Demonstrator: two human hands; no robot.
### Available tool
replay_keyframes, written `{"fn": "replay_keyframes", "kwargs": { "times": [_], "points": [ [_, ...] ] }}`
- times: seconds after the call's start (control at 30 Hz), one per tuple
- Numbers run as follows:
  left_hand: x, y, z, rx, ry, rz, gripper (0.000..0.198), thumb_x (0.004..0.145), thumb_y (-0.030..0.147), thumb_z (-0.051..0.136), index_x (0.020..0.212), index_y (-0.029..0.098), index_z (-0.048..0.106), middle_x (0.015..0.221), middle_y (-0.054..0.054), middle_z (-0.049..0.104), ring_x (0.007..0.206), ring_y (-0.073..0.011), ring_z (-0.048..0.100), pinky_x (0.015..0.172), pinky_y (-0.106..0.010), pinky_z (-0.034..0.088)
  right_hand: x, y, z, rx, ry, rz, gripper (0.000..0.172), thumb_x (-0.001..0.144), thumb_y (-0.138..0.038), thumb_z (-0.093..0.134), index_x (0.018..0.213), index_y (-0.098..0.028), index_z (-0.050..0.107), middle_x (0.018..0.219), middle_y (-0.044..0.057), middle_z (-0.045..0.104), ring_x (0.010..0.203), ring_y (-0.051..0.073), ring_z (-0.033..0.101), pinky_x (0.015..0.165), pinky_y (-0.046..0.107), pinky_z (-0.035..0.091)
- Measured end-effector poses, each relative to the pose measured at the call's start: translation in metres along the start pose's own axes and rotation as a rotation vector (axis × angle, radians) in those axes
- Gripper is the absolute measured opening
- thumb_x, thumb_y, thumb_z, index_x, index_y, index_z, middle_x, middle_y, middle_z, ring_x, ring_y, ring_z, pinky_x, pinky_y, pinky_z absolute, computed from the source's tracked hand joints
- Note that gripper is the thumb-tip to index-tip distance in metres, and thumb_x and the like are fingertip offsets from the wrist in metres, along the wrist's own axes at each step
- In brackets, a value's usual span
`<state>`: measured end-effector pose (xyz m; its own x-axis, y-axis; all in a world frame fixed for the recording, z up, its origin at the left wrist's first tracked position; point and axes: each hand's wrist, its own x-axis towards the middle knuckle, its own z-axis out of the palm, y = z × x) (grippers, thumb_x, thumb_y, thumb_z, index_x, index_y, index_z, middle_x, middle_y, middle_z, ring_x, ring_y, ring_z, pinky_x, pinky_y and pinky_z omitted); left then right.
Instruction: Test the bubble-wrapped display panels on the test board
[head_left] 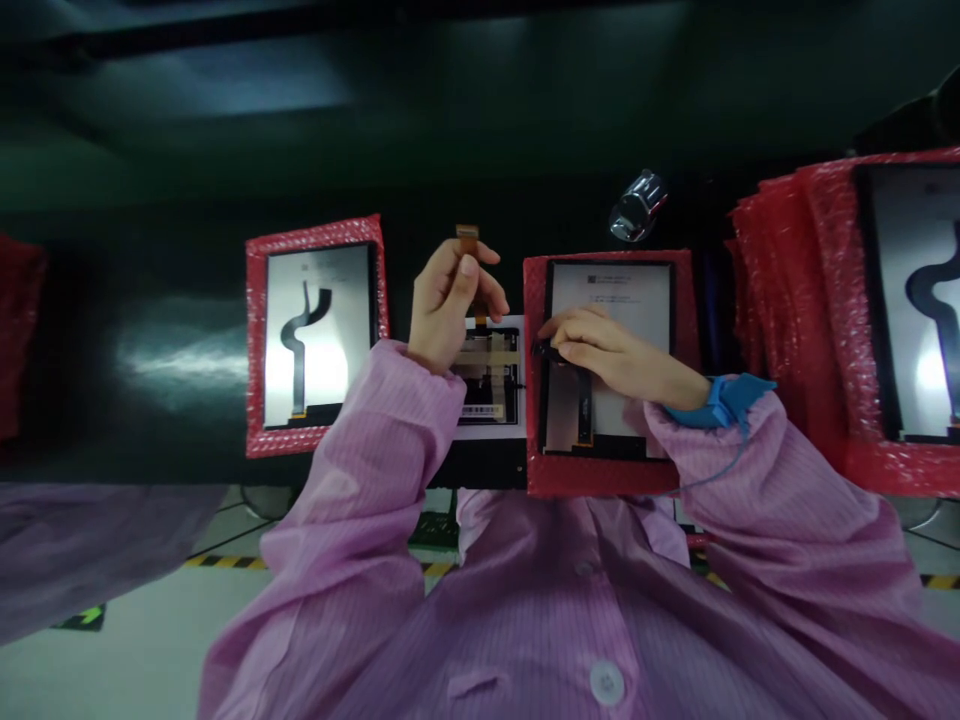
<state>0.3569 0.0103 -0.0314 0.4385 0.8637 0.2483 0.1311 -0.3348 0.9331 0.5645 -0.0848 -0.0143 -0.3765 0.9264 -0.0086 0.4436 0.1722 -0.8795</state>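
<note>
My left hand (442, 305) pinches a brown-orange flex cable (468, 240) between thumb and finger, its connector end pointing up. Below that hand lies a small board assembly (491, 385) with tan tape and a barcode label, on a white sheet (491, 432). To the right, a display panel (622, 420) rests back side up on red bubble wrap (585, 480). My right hand (600, 345), with fingers closed, grips the black ribbon cable (586, 405) of this panel near its upper end. The fingers partly hide that end.
Another display panel (319, 340) lies on red bubble wrap at the left. A stack of red bubble-wrap sheets (802, 330) with a panel (915, 330) on top stands at the right. A shiny metal cylinder (637, 206) sits behind. A blue wrist strap (712, 400) circles my right wrist, its cord hanging.
</note>
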Motion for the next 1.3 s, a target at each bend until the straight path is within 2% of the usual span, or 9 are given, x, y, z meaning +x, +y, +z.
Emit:
{"fn": "replay_keyframes", "kwargs": {
  "times": [0.1, 0.17, 0.23, 0.3, 0.43, 0.57, 0.67, 1.03, 1.3],
  "points": [
    [-0.003, 0.008, -0.003, -0.027, -0.095, 0.044, 0.036, 0.101, 0.050, 0.043, 0.085, 0.023, 0.060, 0.073, -0.001, 0.063, 0.067, -0.0140, 0.062, 0.065, -0.030, 0.050, 0.000, -0.001, -0.002, -0.035, -0.035, -0.022, 0.027, 0.096, -0.035, 0.042, 0.072, -0.022, 0.047, 0.100, 0.006, 0.065, 0.100, 0.020, 0.055, 0.102, 0.045, 0.037],
    [-0.003, 0.013, -0.006, 0.028, -0.202, 0.075, 0.041, 0.100, 0.050, 0.045, 0.076, 0.021, 0.062, 0.077, -0.002, 0.064, 0.073, -0.0151, 0.062, 0.070, -0.032, 0.050, 0.000, 0.000, -0.003, -0.031, -0.070, -0.043, 0.031, 0.096, -0.040, 0.043, 0.072, -0.022, 0.047, 0.096, 0.006, 0.064, 0.094, 0.020, 0.054, 0.096, 0.042, 0.041],
    [-0.003, 0.017, -0.009, 0.117, -0.326, 0.097, 0.041, 0.099, 0.047, 0.045, 0.077, 0.020, 0.066, 0.073, -0.002, 0.064, 0.071, -0.0151, 0.060, 0.072, -0.032, 0.050, 0.000, 0.001, -0.004, -0.023, -0.103, -0.078, 0.031, 0.095, -0.043, 0.046, 0.073, -0.021, 0.048, 0.093, 0.006, 0.064, 0.089, 0.019, 0.054, 0.089, 0.040, 0.043],
    [-0.004, 0.018, -0.011, 0.207, -0.395, 0.138, 0.032, 0.098, 0.039, 0.048, 0.085, 0.019, 0.069, 0.067, 0.000, 0.065, 0.068, -0.0147, 0.060, 0.076, -0.033, 0.049, 0.000, 0.002, -0.004, -0.018, -0.113, -0.124, 0.028, 0.095, -0.040, 0.047, 0.075, -0.021, 0.050, 0.094, 0.006, 0.063, 0.088, 0.018, 0.054, 0.086, 0.038, 0.044],
    [-0.008, 0.014, -0.011, 0.361, -0.391, 0.221, 0.021, 0.094, 0.026, 0.051, 0.097, 0.018, 0.070, 0.067, 0.001, 0.068, 0.075, -0.0166, 0.061, 0.087, -0.037, 0.048, -0.001, 0.000, -0.004, -0.052, -0.054, -0.182, 0.019, 0.093, -0.029, 0.046, 0.076, -0.021, 0.050, 0.097, 0.007, 0.064, 0.092, 0.018, 0.057, 0.087, 0.036, 0.044],
    [-0.011, 0.015, -0.007, 0.434, -0.451, 0.297, 0.022, 0.095, 0.023, 0.045, 0.086, 0.019, 0.064, 0.078, -0.002, 0.070, 0.078, -0.0175, 0.061, 0.094, -0.043, 0.045, 0.000, -0.001, -0.002, -0.154, 0.048, -0.203, 0.017, 0.092, -0.026, 0.045, 0.075, -0.023, 0.045, 0.090, 0.004, 0.063, 0.093, 0.019, 0.056, 0.090, 0.038, 0.043],
    [-0.012, 0.019, -0.002, 0.504, -0.470, 0.346, 0.024, 0.095, 0.024, 0.043, 0.080, 0.020, 0.060, 0.084, -0.004, 0.069, 0.081, -0.0200, 0.059, 0.091, -0.046, 0.042, 0.002, 0.000, 0.000, -0.202, 0.082, -0.220, 0.020, 0.093, -0.030, 0.043, 0.074, -0.024, 0.041, 0.089, 0.004, 0.062, 0.090, 0.019, 0.055, 0.091, 0.040, 0.042],
    [-0.012, 0.024, 0.001, 0.560, -0.544, 0.238, 0.023, 0.089, 0.028, 0.043, 0.073, 0.020, 0.058, 0.076, -0.002, 0.062, 0.079, -0.0193, 0.055, 0.089, -0.046, 0.036, 0.005, 0.002, 0.007, -0.288, 0.082, -0.208, 0.020, 0.091, -0.030, 0.042, 0.072, -0.023, 0.040, 0.089, 0.005, 0.060, 0.092, 0.021, 0.051, 0.090, 0.043, 0.040],
    [-0.013, 0.023, 0.002, 0.551, -0.529, 0.261, 0.023, 0.090, 0.027, 0.043, 0.074, 0.020, 0.058, 0.074, -0.001, 0.061, 0.077, -0.0185, 0.054, 0.087, -0.045, 0.035, 0.005, 0.005, 0.006, -0.268, 0.076, -0.243, 0.021, 0.095, -0.029, 0.039, 0.074, -0.023, 0.040, 0.087, 0.004, 0.058, 0.089, 0.020, 0.051, 0.089, 0.041, 0.040]
  ]
}}
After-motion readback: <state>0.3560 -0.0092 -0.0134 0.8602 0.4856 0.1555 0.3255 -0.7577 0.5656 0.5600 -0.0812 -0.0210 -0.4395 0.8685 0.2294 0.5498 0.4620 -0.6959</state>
